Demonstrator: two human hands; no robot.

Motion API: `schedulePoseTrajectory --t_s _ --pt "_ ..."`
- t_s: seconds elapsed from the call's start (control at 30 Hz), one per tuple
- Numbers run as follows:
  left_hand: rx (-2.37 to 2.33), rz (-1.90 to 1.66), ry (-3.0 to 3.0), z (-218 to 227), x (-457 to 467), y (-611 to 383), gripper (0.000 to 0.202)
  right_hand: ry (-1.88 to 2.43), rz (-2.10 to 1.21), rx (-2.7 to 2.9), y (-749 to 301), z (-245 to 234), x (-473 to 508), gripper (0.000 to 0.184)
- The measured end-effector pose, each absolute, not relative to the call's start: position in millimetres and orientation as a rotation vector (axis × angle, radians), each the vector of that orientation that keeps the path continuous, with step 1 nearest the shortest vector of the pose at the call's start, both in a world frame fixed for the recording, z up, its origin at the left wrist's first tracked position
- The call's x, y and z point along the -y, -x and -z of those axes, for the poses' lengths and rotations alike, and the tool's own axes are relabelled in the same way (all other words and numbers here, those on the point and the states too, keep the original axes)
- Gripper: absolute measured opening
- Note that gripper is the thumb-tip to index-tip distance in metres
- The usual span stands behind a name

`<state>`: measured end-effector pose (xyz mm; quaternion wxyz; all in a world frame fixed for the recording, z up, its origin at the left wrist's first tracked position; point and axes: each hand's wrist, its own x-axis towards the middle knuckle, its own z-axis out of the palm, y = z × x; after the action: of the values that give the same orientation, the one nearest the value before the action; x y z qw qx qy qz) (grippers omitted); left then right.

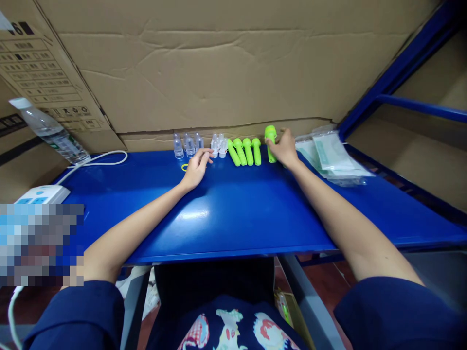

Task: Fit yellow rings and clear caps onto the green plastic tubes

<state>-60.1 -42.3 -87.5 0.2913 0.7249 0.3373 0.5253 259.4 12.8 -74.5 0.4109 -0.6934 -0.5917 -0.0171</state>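
My right hand (285,148) is closed around a lime-green flashlight (270,132) with a wide ribbed head, at the right end of a row. Left of it lie several similar green flashlights (248,151) side by side, heads toward the cardboard. My left hand (197,169) rests low over the table, fingers loosely stretched, with nothing visible in it. Just beyond its fingers are small white-and-clear plastic pieces (219,146). Clear pointed plastic caps (178,147) stand in a row to its left. A yellow ring (184,167) lies beside that hand, partly hidden by it.
The blue table (233,209) backs onto a cardboard wall (219,73). Clear plastic bags (333,155) lie at the right, near a blue metal frame (386,82). On the left are a water bottle (54,131), a white power strip (47,193) and its cable (105,164).
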Motion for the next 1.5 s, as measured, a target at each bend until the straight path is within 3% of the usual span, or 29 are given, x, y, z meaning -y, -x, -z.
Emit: schedulePoseTrajectory --t_s 0.17,0.3,0.47,0.57,0.77,1.07,1.33,1.5 --pt "-1.028 -1.397 -2.032 80 44 63 0.021 1.855 -0.01 1.519 -263 84 -13 0.071" --pt "-1.166 -1.434 -2.132 74 31 77 0.021 1.94 0.009 1.604 -260 84 -10 0.07" --pt "-1.292 -1.351 -2.36 69 16 103 0.02 1.947 -0.002 1.663 -258 80 -6 0.053" --pt "-1.301 -1.168 -2.584 64 18 112 0.024 1.921 0.005 1.659 -258 77 -4 0.04" --pt "-1.283 -0.525 -3.122 53 32 110 0.035 1.922 0.107 1.644 -258 69 -1 0.033" --pt "-1.711 -0.151 -2.754 40 32 111 0.032 2.137 0.147 1.533 -269 69 3 0.046" --pt "-1.368 -0.554 -1.985 46 3 138 0.039 2.232 0.017 1.529 -279 75 -1 0.054" --pt "-1.247 -0.63 -2.02 50 3 149 0.04 2.143 0.029 1.583 -283 81 -6 0.046"
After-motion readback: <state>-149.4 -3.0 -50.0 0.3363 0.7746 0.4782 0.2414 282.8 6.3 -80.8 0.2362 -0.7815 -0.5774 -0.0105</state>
